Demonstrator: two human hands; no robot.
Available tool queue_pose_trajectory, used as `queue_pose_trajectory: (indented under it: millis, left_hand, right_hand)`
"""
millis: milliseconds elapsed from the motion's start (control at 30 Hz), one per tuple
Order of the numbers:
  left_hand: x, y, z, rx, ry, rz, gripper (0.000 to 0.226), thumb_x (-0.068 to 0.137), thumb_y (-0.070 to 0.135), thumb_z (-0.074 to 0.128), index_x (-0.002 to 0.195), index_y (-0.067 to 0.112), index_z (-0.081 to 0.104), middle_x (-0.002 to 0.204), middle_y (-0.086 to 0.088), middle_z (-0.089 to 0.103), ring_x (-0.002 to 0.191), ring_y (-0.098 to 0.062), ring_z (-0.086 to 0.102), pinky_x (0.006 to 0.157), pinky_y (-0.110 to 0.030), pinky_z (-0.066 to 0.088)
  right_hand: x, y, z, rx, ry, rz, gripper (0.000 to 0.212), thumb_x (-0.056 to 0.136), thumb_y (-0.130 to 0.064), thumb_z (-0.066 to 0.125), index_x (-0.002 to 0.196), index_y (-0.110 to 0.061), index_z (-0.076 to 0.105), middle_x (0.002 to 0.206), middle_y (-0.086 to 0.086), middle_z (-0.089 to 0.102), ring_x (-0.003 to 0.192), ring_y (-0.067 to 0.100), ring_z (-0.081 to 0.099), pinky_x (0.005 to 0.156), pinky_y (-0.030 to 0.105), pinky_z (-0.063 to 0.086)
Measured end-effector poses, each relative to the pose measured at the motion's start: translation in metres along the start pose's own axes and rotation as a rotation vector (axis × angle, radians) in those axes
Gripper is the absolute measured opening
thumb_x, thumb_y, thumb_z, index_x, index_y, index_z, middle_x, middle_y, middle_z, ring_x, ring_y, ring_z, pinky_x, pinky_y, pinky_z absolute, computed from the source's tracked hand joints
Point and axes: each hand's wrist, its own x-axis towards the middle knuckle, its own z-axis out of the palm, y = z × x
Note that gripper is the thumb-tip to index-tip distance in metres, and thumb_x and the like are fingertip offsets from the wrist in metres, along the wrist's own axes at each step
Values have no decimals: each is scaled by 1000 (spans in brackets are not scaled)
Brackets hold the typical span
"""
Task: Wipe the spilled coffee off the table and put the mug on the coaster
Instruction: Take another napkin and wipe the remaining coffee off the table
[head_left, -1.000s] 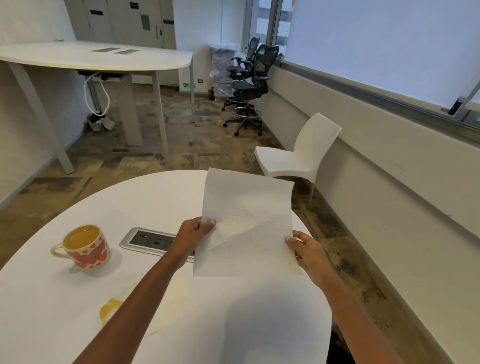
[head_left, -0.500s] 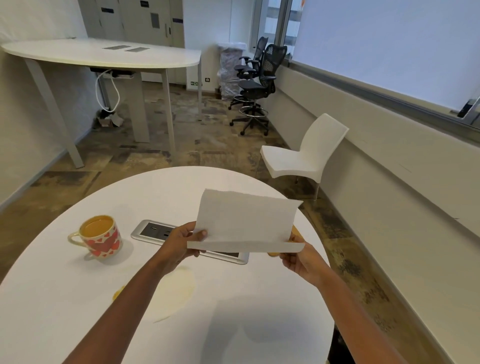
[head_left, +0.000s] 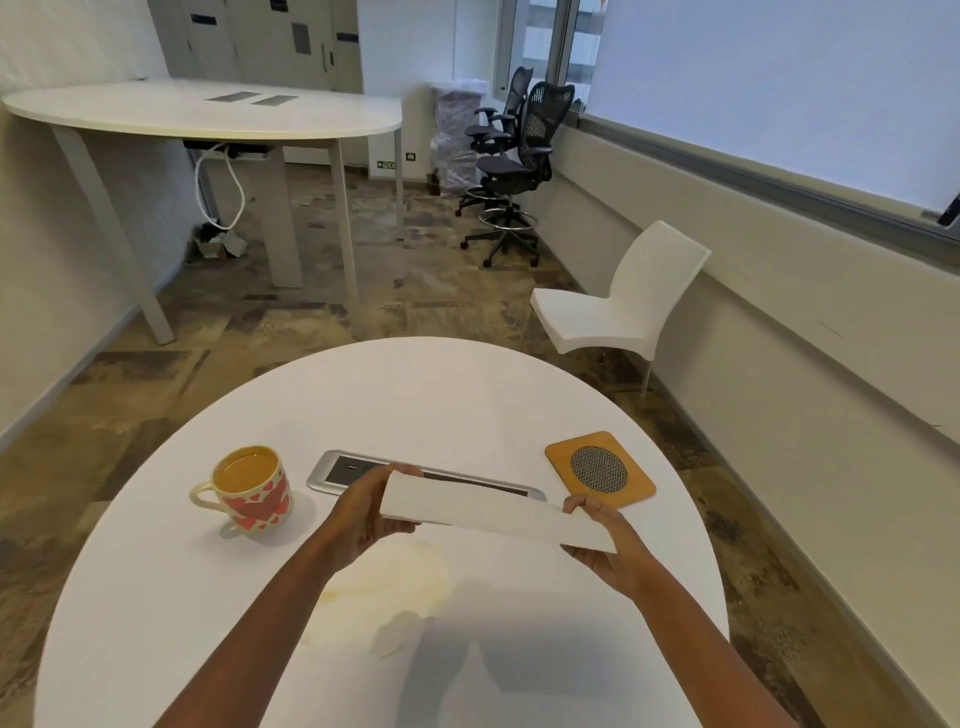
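Note:
A white paper towel (head_left: 488, 512) is held folded and nearly flat above the round white table (head_left: 426, 384). My left hand (head_left: 371, 512) grips its left end and my right hand (head_left: 605, 540) grips its right end. Below the towel a pale yellowish coffee spill (head_left: 387, 579) spreads on the tabletop, partly covered by my left forearm. A cream mug with red hearts (head_left: 252, 493), full of coffee, stands to the left with its handle pointing left. A square wooden coaster with a round mesh centre (head_left: 600, 467) lies at the right, beyond my right hand.
A silver power-socket panel (head_left: 337, 473) is set into the table between mug and coaster. A white plastic chair (head_left: 623, 306) stands beyond the table's right side. A second white table (head_left: 202, 111) and black office chairs (head_left: 514, 166) stand farther back.
The towel, held up as an open sheet before, has been folded over and lowered to near flat. The coaster, hidden behind it earlier, now shows. The camera has tilted slightly.

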Motion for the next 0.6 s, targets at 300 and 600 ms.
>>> queue_pose_trajectory:
  millis: [300,600]
  left_hand:
    - [0,-6,-34,89,16,-64,23,95,18,42,97,16,64,92,-6,64,82,-16,58,54,-19,53]
    - [8,-16,-63,290,48,-125,25,97,9,36,103,17,59,105,-13,61,96,-27,56,70,-30,49]
  right_hand:
    - [-2,19,36,-36,37,5,27,95,-4,35,85,-13,59,99,10,56,100,28,51,61,22,54]
    - [10,36,60,-2,127,75,23,91,-9,42,80,-11,62,91,12,57,82,24,53,57,27,47]
